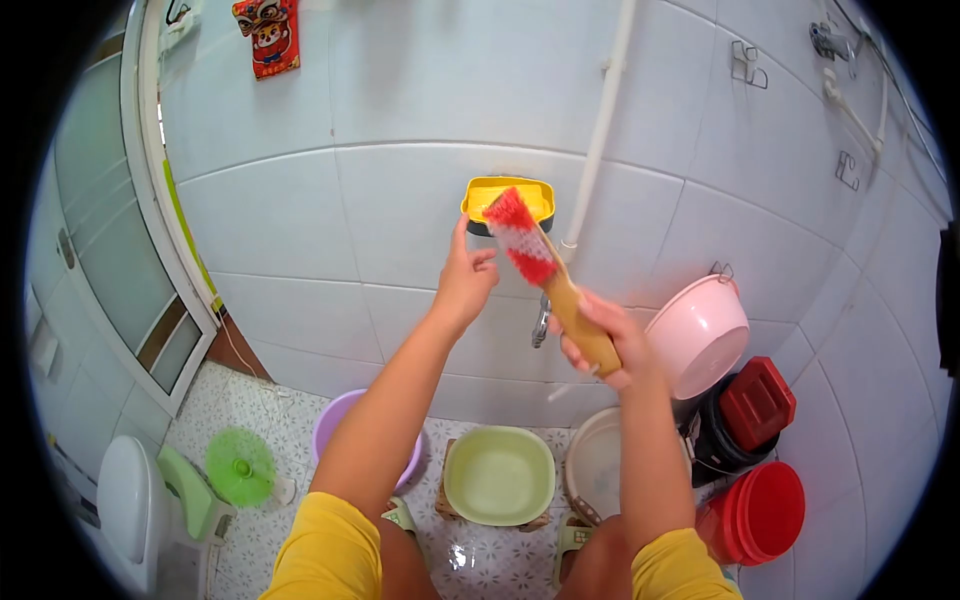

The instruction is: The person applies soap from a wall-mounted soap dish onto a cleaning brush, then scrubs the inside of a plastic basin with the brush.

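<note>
In my right hand (622, 345) is a scrub brush (578, 315) with a wooden handle and red and white bristles. It tilts up and to the left, the bristles turned toward me and overlapping the right part of a yellow soap dish (482, 188) on the tiled wall. My left hand (467, 285) holds nothing; its index finger points up at the dish's lower left edge while the other fingers are bent. Behind the brush handle, a metal tap (541, 325) is partly hidden.
Below stands a pale green basin (500, 475), with a purple basin (335, 420) to its left. A pink basin (700, 335) hangs on the right wall above a black bucket (715, 440) and a red bucket (765, 510). A white pipe (605, 120) runs down the wall.
</note>
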Motion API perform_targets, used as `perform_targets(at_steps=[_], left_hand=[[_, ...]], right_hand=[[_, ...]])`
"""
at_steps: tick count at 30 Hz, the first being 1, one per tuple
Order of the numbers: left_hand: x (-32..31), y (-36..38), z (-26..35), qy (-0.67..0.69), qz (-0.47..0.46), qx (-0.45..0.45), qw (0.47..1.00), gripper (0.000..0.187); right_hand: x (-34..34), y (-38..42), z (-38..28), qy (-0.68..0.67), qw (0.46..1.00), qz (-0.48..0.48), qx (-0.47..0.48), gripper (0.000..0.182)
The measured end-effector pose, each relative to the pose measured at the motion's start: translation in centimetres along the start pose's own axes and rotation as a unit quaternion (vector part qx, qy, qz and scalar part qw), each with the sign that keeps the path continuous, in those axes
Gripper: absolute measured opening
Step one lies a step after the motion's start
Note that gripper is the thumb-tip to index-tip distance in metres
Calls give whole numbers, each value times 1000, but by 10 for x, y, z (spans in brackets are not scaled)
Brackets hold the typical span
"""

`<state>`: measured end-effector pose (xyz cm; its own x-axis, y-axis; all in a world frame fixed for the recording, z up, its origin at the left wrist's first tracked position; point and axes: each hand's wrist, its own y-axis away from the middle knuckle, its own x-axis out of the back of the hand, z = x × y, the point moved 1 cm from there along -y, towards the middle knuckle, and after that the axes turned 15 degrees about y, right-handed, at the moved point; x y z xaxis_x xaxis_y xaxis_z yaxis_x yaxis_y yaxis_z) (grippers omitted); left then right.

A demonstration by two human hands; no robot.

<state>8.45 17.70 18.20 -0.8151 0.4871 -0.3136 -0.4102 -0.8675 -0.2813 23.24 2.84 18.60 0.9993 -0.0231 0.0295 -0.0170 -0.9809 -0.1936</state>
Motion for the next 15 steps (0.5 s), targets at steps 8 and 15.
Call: perform_targets(at_steps=[8, 15], left_hand=[[25, 36, -28, -54, 24, -104, 993, 25], [102, 145, -166, -148, -9, 109, 983, 8]], right_hand=[[5, 35, 81, -296, 942, -157, 8, 51], [12, 79, 172, -297, 939, -144, -93, 50]])
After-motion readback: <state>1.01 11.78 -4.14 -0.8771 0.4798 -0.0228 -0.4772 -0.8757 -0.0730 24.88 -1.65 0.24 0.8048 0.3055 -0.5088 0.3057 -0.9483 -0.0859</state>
